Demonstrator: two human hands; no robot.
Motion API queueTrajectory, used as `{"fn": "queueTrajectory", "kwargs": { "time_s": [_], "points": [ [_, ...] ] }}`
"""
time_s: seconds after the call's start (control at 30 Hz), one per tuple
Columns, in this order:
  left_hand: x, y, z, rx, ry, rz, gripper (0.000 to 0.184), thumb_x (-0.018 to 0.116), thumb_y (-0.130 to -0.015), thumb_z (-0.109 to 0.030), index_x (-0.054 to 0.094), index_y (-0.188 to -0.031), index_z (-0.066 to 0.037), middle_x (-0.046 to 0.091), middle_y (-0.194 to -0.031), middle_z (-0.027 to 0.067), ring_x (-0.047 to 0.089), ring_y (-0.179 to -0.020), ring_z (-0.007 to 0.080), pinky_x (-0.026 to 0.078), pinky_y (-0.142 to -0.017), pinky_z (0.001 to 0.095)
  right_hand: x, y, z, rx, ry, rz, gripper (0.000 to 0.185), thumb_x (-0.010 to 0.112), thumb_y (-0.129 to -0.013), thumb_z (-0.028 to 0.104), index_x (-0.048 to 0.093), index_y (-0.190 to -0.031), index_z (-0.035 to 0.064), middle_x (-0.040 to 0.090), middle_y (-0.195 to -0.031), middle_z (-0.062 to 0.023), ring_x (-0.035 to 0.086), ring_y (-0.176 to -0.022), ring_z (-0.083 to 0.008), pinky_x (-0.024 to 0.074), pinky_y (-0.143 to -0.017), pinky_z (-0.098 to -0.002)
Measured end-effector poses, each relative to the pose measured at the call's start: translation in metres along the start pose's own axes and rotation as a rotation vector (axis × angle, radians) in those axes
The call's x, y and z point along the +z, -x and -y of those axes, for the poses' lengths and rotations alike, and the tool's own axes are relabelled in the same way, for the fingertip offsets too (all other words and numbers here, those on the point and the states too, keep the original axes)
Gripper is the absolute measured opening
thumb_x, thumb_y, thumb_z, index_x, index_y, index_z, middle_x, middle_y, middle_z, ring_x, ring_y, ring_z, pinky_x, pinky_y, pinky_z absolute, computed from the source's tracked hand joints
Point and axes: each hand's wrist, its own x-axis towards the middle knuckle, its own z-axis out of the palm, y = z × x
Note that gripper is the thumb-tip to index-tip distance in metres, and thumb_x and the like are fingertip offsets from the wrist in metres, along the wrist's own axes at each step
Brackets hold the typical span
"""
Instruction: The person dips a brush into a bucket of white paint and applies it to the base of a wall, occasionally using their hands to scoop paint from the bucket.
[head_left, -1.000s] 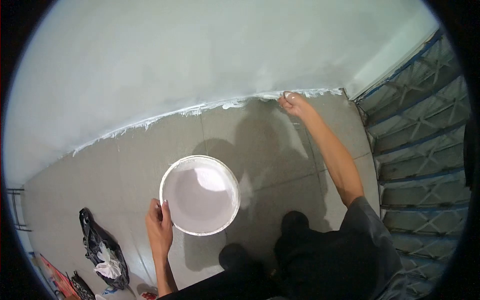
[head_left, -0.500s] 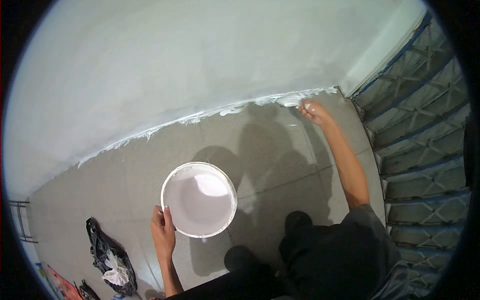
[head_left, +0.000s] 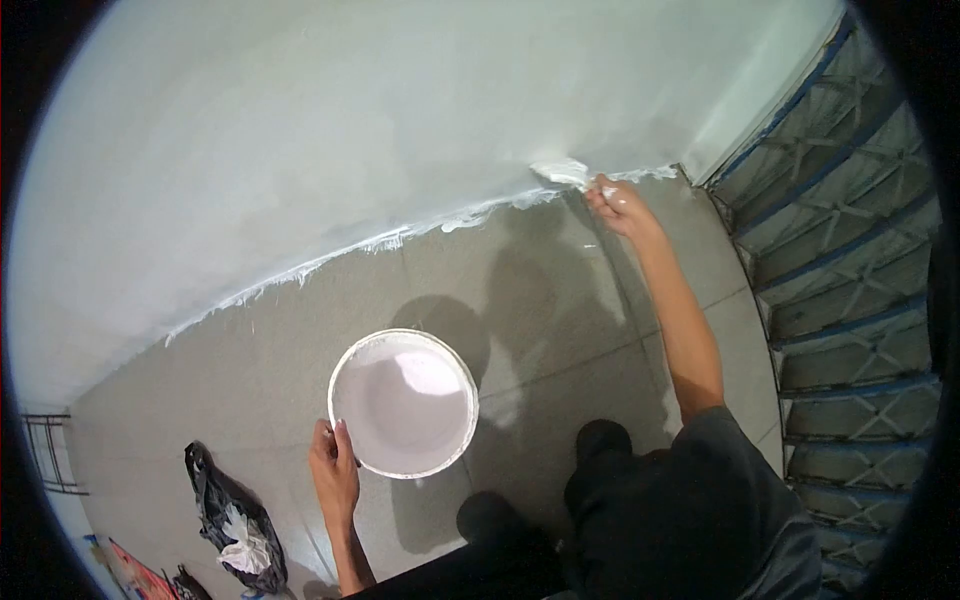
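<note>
My left hand (head_left: 334, 466) grips the rim of a round white bucket (head_left: 403, 403) at its lower left side. Pale white paint shows inside the bucket. At the upper right, my right hand (head_left: 615, 205) is closed round the handle of a brush (head_left: 562, 172), whose head is coated in white paint. The brush head lies against the foot of the white wall (head_left: 400, 120), just above the floor joint. A ragged line of white paint (head_left: 390, 240) runs along that joint and spills onto the grey floor tiles (head_left: 250, 370).
A blue-edged metal lattice gate (head_left: 850, 260) stands along the right side. At the lower left lie a black plastic bag (head_left: 215, 500) with white plastic on it and a red item (head_left: 140, 572). A dark rack (head_left: 52, 455) is at the left edge. My feet are below the bucket.
The brush has come into clear view, with its head up on the wall foot. My right hand moved right, then slightly up and left. The bucket sits slightly lower in view.
</note>
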Motion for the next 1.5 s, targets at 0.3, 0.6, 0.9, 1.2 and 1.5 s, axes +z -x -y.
{"fn": "queueTrajectory", "kwargs": {
  "time_s": [0.3, 0.6, 0.9, 1.2, 1.5],
  "points": [
    [0.002, -0.002, -0.002, 0.029, 0.024, -0.017, 0.029, 0.044, -0.096, -0.018, 0.039, -0.073, -0.001, 0.038, -0.055, 0.0022, 0.036, -0.051, 0.0066, 0.03, -0.045, 0.0258, 0.0, -0.029, -0.042, 0.043, 0.219, 0.028, 0.021, 0.046, -0.092, 0.012, 0.048, -0.087, -0.0084, 0.052, -0.073, -0.0116, 0.044, -0.05, -0.01, 0.0289, -0.037, -0.0217],
    [0.002, -0.001, -0.006, 0.001, 0.002, -0.03, 0.027, 0.045, -0.095, -0.016, 0.041, -0.074, 0.0, 0.039, -0.055, 0.0032, 0.034, -0.052, 0.0067, 0.029, -0.045, 0.0253, 0.055, 0.007, -0.043, -0.023, -0.024, -0.043, 0.026, 0.049, -0.092, 0.015, 0.049, -0.087, -0.0109, 0.049, -0.074, -0.0083, 0.043, -0.056, -0.0095, 0.0312, -0.042, -0.0214],
    [0.001, 0.001, -0.013, -0.001, 0.0, -0.039, 0.028, 0.044, -0.096, -0.018, 0.042, -0.075, -0.001, 0.041, -0.055, 0.0033, 0.035, -0.05, 0.0074, 0.031, -0.043, 0.026, 0.068, 0.018, -0.072, 0.134, 0.109, 0.056, 0.026, 0.045, -0.094, 0.02, 0.05, -0.088, -0.0047, 0.051, -0.072, -0.0067, 0.042, -0.053, -0.0085, 0.0307, -0.041, -0.0212],
    [0.0, 0.0, -0.01, -0.018, -0.026, -0.025, 0.028, 0.044, -0.096, -0.02, 0.043, -0.076, -0.001, 0.041, -0.055, 0.003, 0.033, -0.051, 0.0075, 0.03, -0.044, 0.0257, 0.075, 0.0, -0.033, 0.059, -0.148, 0.205, 0.023, 0.043, -0.096, 0.018, 0.047, -0.092, -0.0041, 0.048, -0.072, -0.0035, 0.041, -0.055, -0.007, 0.0309, -0.041, -0.0209],
    [0.001, -0.003, 0.0, -0.027, 0.007, -0.028, 0.028, 0.044, -0.096, -0.019, 0.04, -0.075, 0.0, 0.039, -0.054, 0.0032, 0.033, -0.051, 0.0074, 0.029, -0.044, 0.0263, 0.044, 0.043, -0.046, 0.119, 0.053, 0.179, 0.022, 0.047, -0.094, 0.018, 0.047, -0.091, -0.0035, 0.048, -0.073, -0.0025, 0.043, -0.055, -0.0054, 0.0301, -0.039, -0.0163]
  ]
}}
